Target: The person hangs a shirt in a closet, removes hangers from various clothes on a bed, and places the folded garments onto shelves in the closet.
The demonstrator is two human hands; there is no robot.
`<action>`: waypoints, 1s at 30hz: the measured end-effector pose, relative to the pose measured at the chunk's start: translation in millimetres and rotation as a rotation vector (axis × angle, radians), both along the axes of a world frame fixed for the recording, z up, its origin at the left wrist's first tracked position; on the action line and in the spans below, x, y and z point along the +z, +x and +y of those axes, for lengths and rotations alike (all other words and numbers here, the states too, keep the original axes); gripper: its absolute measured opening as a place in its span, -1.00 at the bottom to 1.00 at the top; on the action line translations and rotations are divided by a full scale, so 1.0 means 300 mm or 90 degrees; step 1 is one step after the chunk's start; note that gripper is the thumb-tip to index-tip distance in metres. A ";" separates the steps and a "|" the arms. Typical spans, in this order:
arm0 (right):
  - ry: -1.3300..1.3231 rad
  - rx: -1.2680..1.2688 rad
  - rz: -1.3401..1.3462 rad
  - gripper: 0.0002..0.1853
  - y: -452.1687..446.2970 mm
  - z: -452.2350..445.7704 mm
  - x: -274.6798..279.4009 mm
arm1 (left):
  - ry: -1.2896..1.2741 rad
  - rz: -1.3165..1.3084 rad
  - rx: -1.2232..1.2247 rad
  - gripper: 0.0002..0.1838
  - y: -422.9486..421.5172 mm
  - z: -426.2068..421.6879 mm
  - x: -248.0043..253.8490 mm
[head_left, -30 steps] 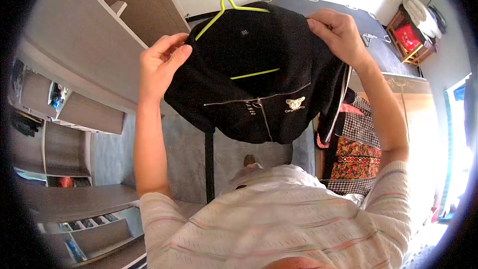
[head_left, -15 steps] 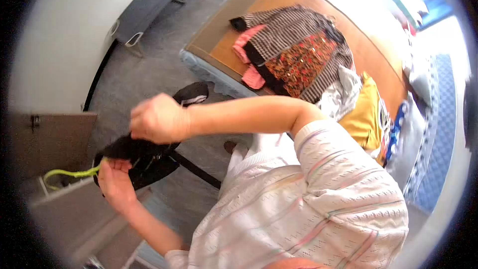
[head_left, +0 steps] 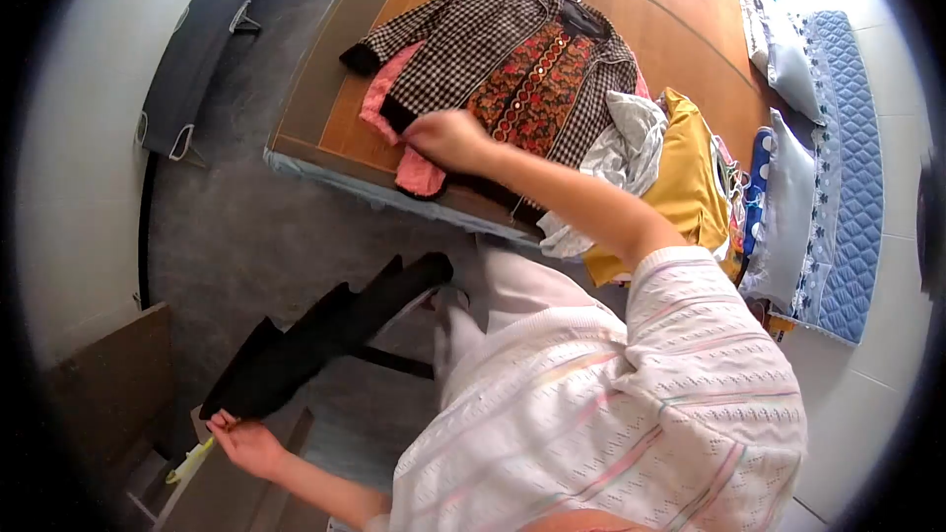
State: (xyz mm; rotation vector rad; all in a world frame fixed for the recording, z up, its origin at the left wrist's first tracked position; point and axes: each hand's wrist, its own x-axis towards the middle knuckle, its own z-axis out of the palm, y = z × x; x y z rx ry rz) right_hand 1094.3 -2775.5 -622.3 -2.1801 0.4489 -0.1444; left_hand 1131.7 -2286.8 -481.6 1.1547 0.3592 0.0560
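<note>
My left hand [head_left: 246, 445] pinches the end of a black garment [head_left: 315, 340], which stretches up and to the right above the floor. A yellow-green hanger [head_left: 190, 463] shows just beside that hand, partly hidden. My right hand [head_left: 451, 141] is at the bed's edge with its fingers closed at the black hem of a checked jacket [head_left: 473, 49]. The jacket lies spread open over a patterned red and brown top [head_left: 532, 89]. Pink cloth [head_left: 421, 173] sticks out from under it, near my right fingers.
A grey-white cloth [head_left: 631, 143] and a mustard garment [head_left: 685, 192] lie heaped on the wooden bed board [head_left: 680, 20]. Beyond are pillows [head_left: 788, 207] and a blue quilted mat [head_left: 838, 187]. A dark folding bed [head_left: 202, 49] leans by the wall. A brown board [head_left: 108, 384] stands lower left.
My right hand has left the black garment and moved up and right to the jacket. My left hand has lowered, and the black garment now hangs stretched out. The view has shifted.
</note>
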 end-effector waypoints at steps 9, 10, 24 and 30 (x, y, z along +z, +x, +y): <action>-0.199 -0.464 0.321 -0.77 -0.439 -1.160 -0.328 | 0.237 0.062 0.078 -0.81 0.065 -0.078 -0.155; -0.209 -0.469 0.337 -0.78 -0.464 -1.235 -0.342 | 0.292 0.075 0.162 -0.82 0.078 -0.141 -0.167; -0.220 -0.494 0.487 -0.70 -0.399 -1.614 -0.478 | 0.380 0.193 0.100 -0.76 0.190 -0.407 -0.100; -0.211 -0.477 0.552 -0.58 -0.371 -1.667 -0.525 | 0.388 0.187 0.044 -0.77 0.222 -0.455 -0.095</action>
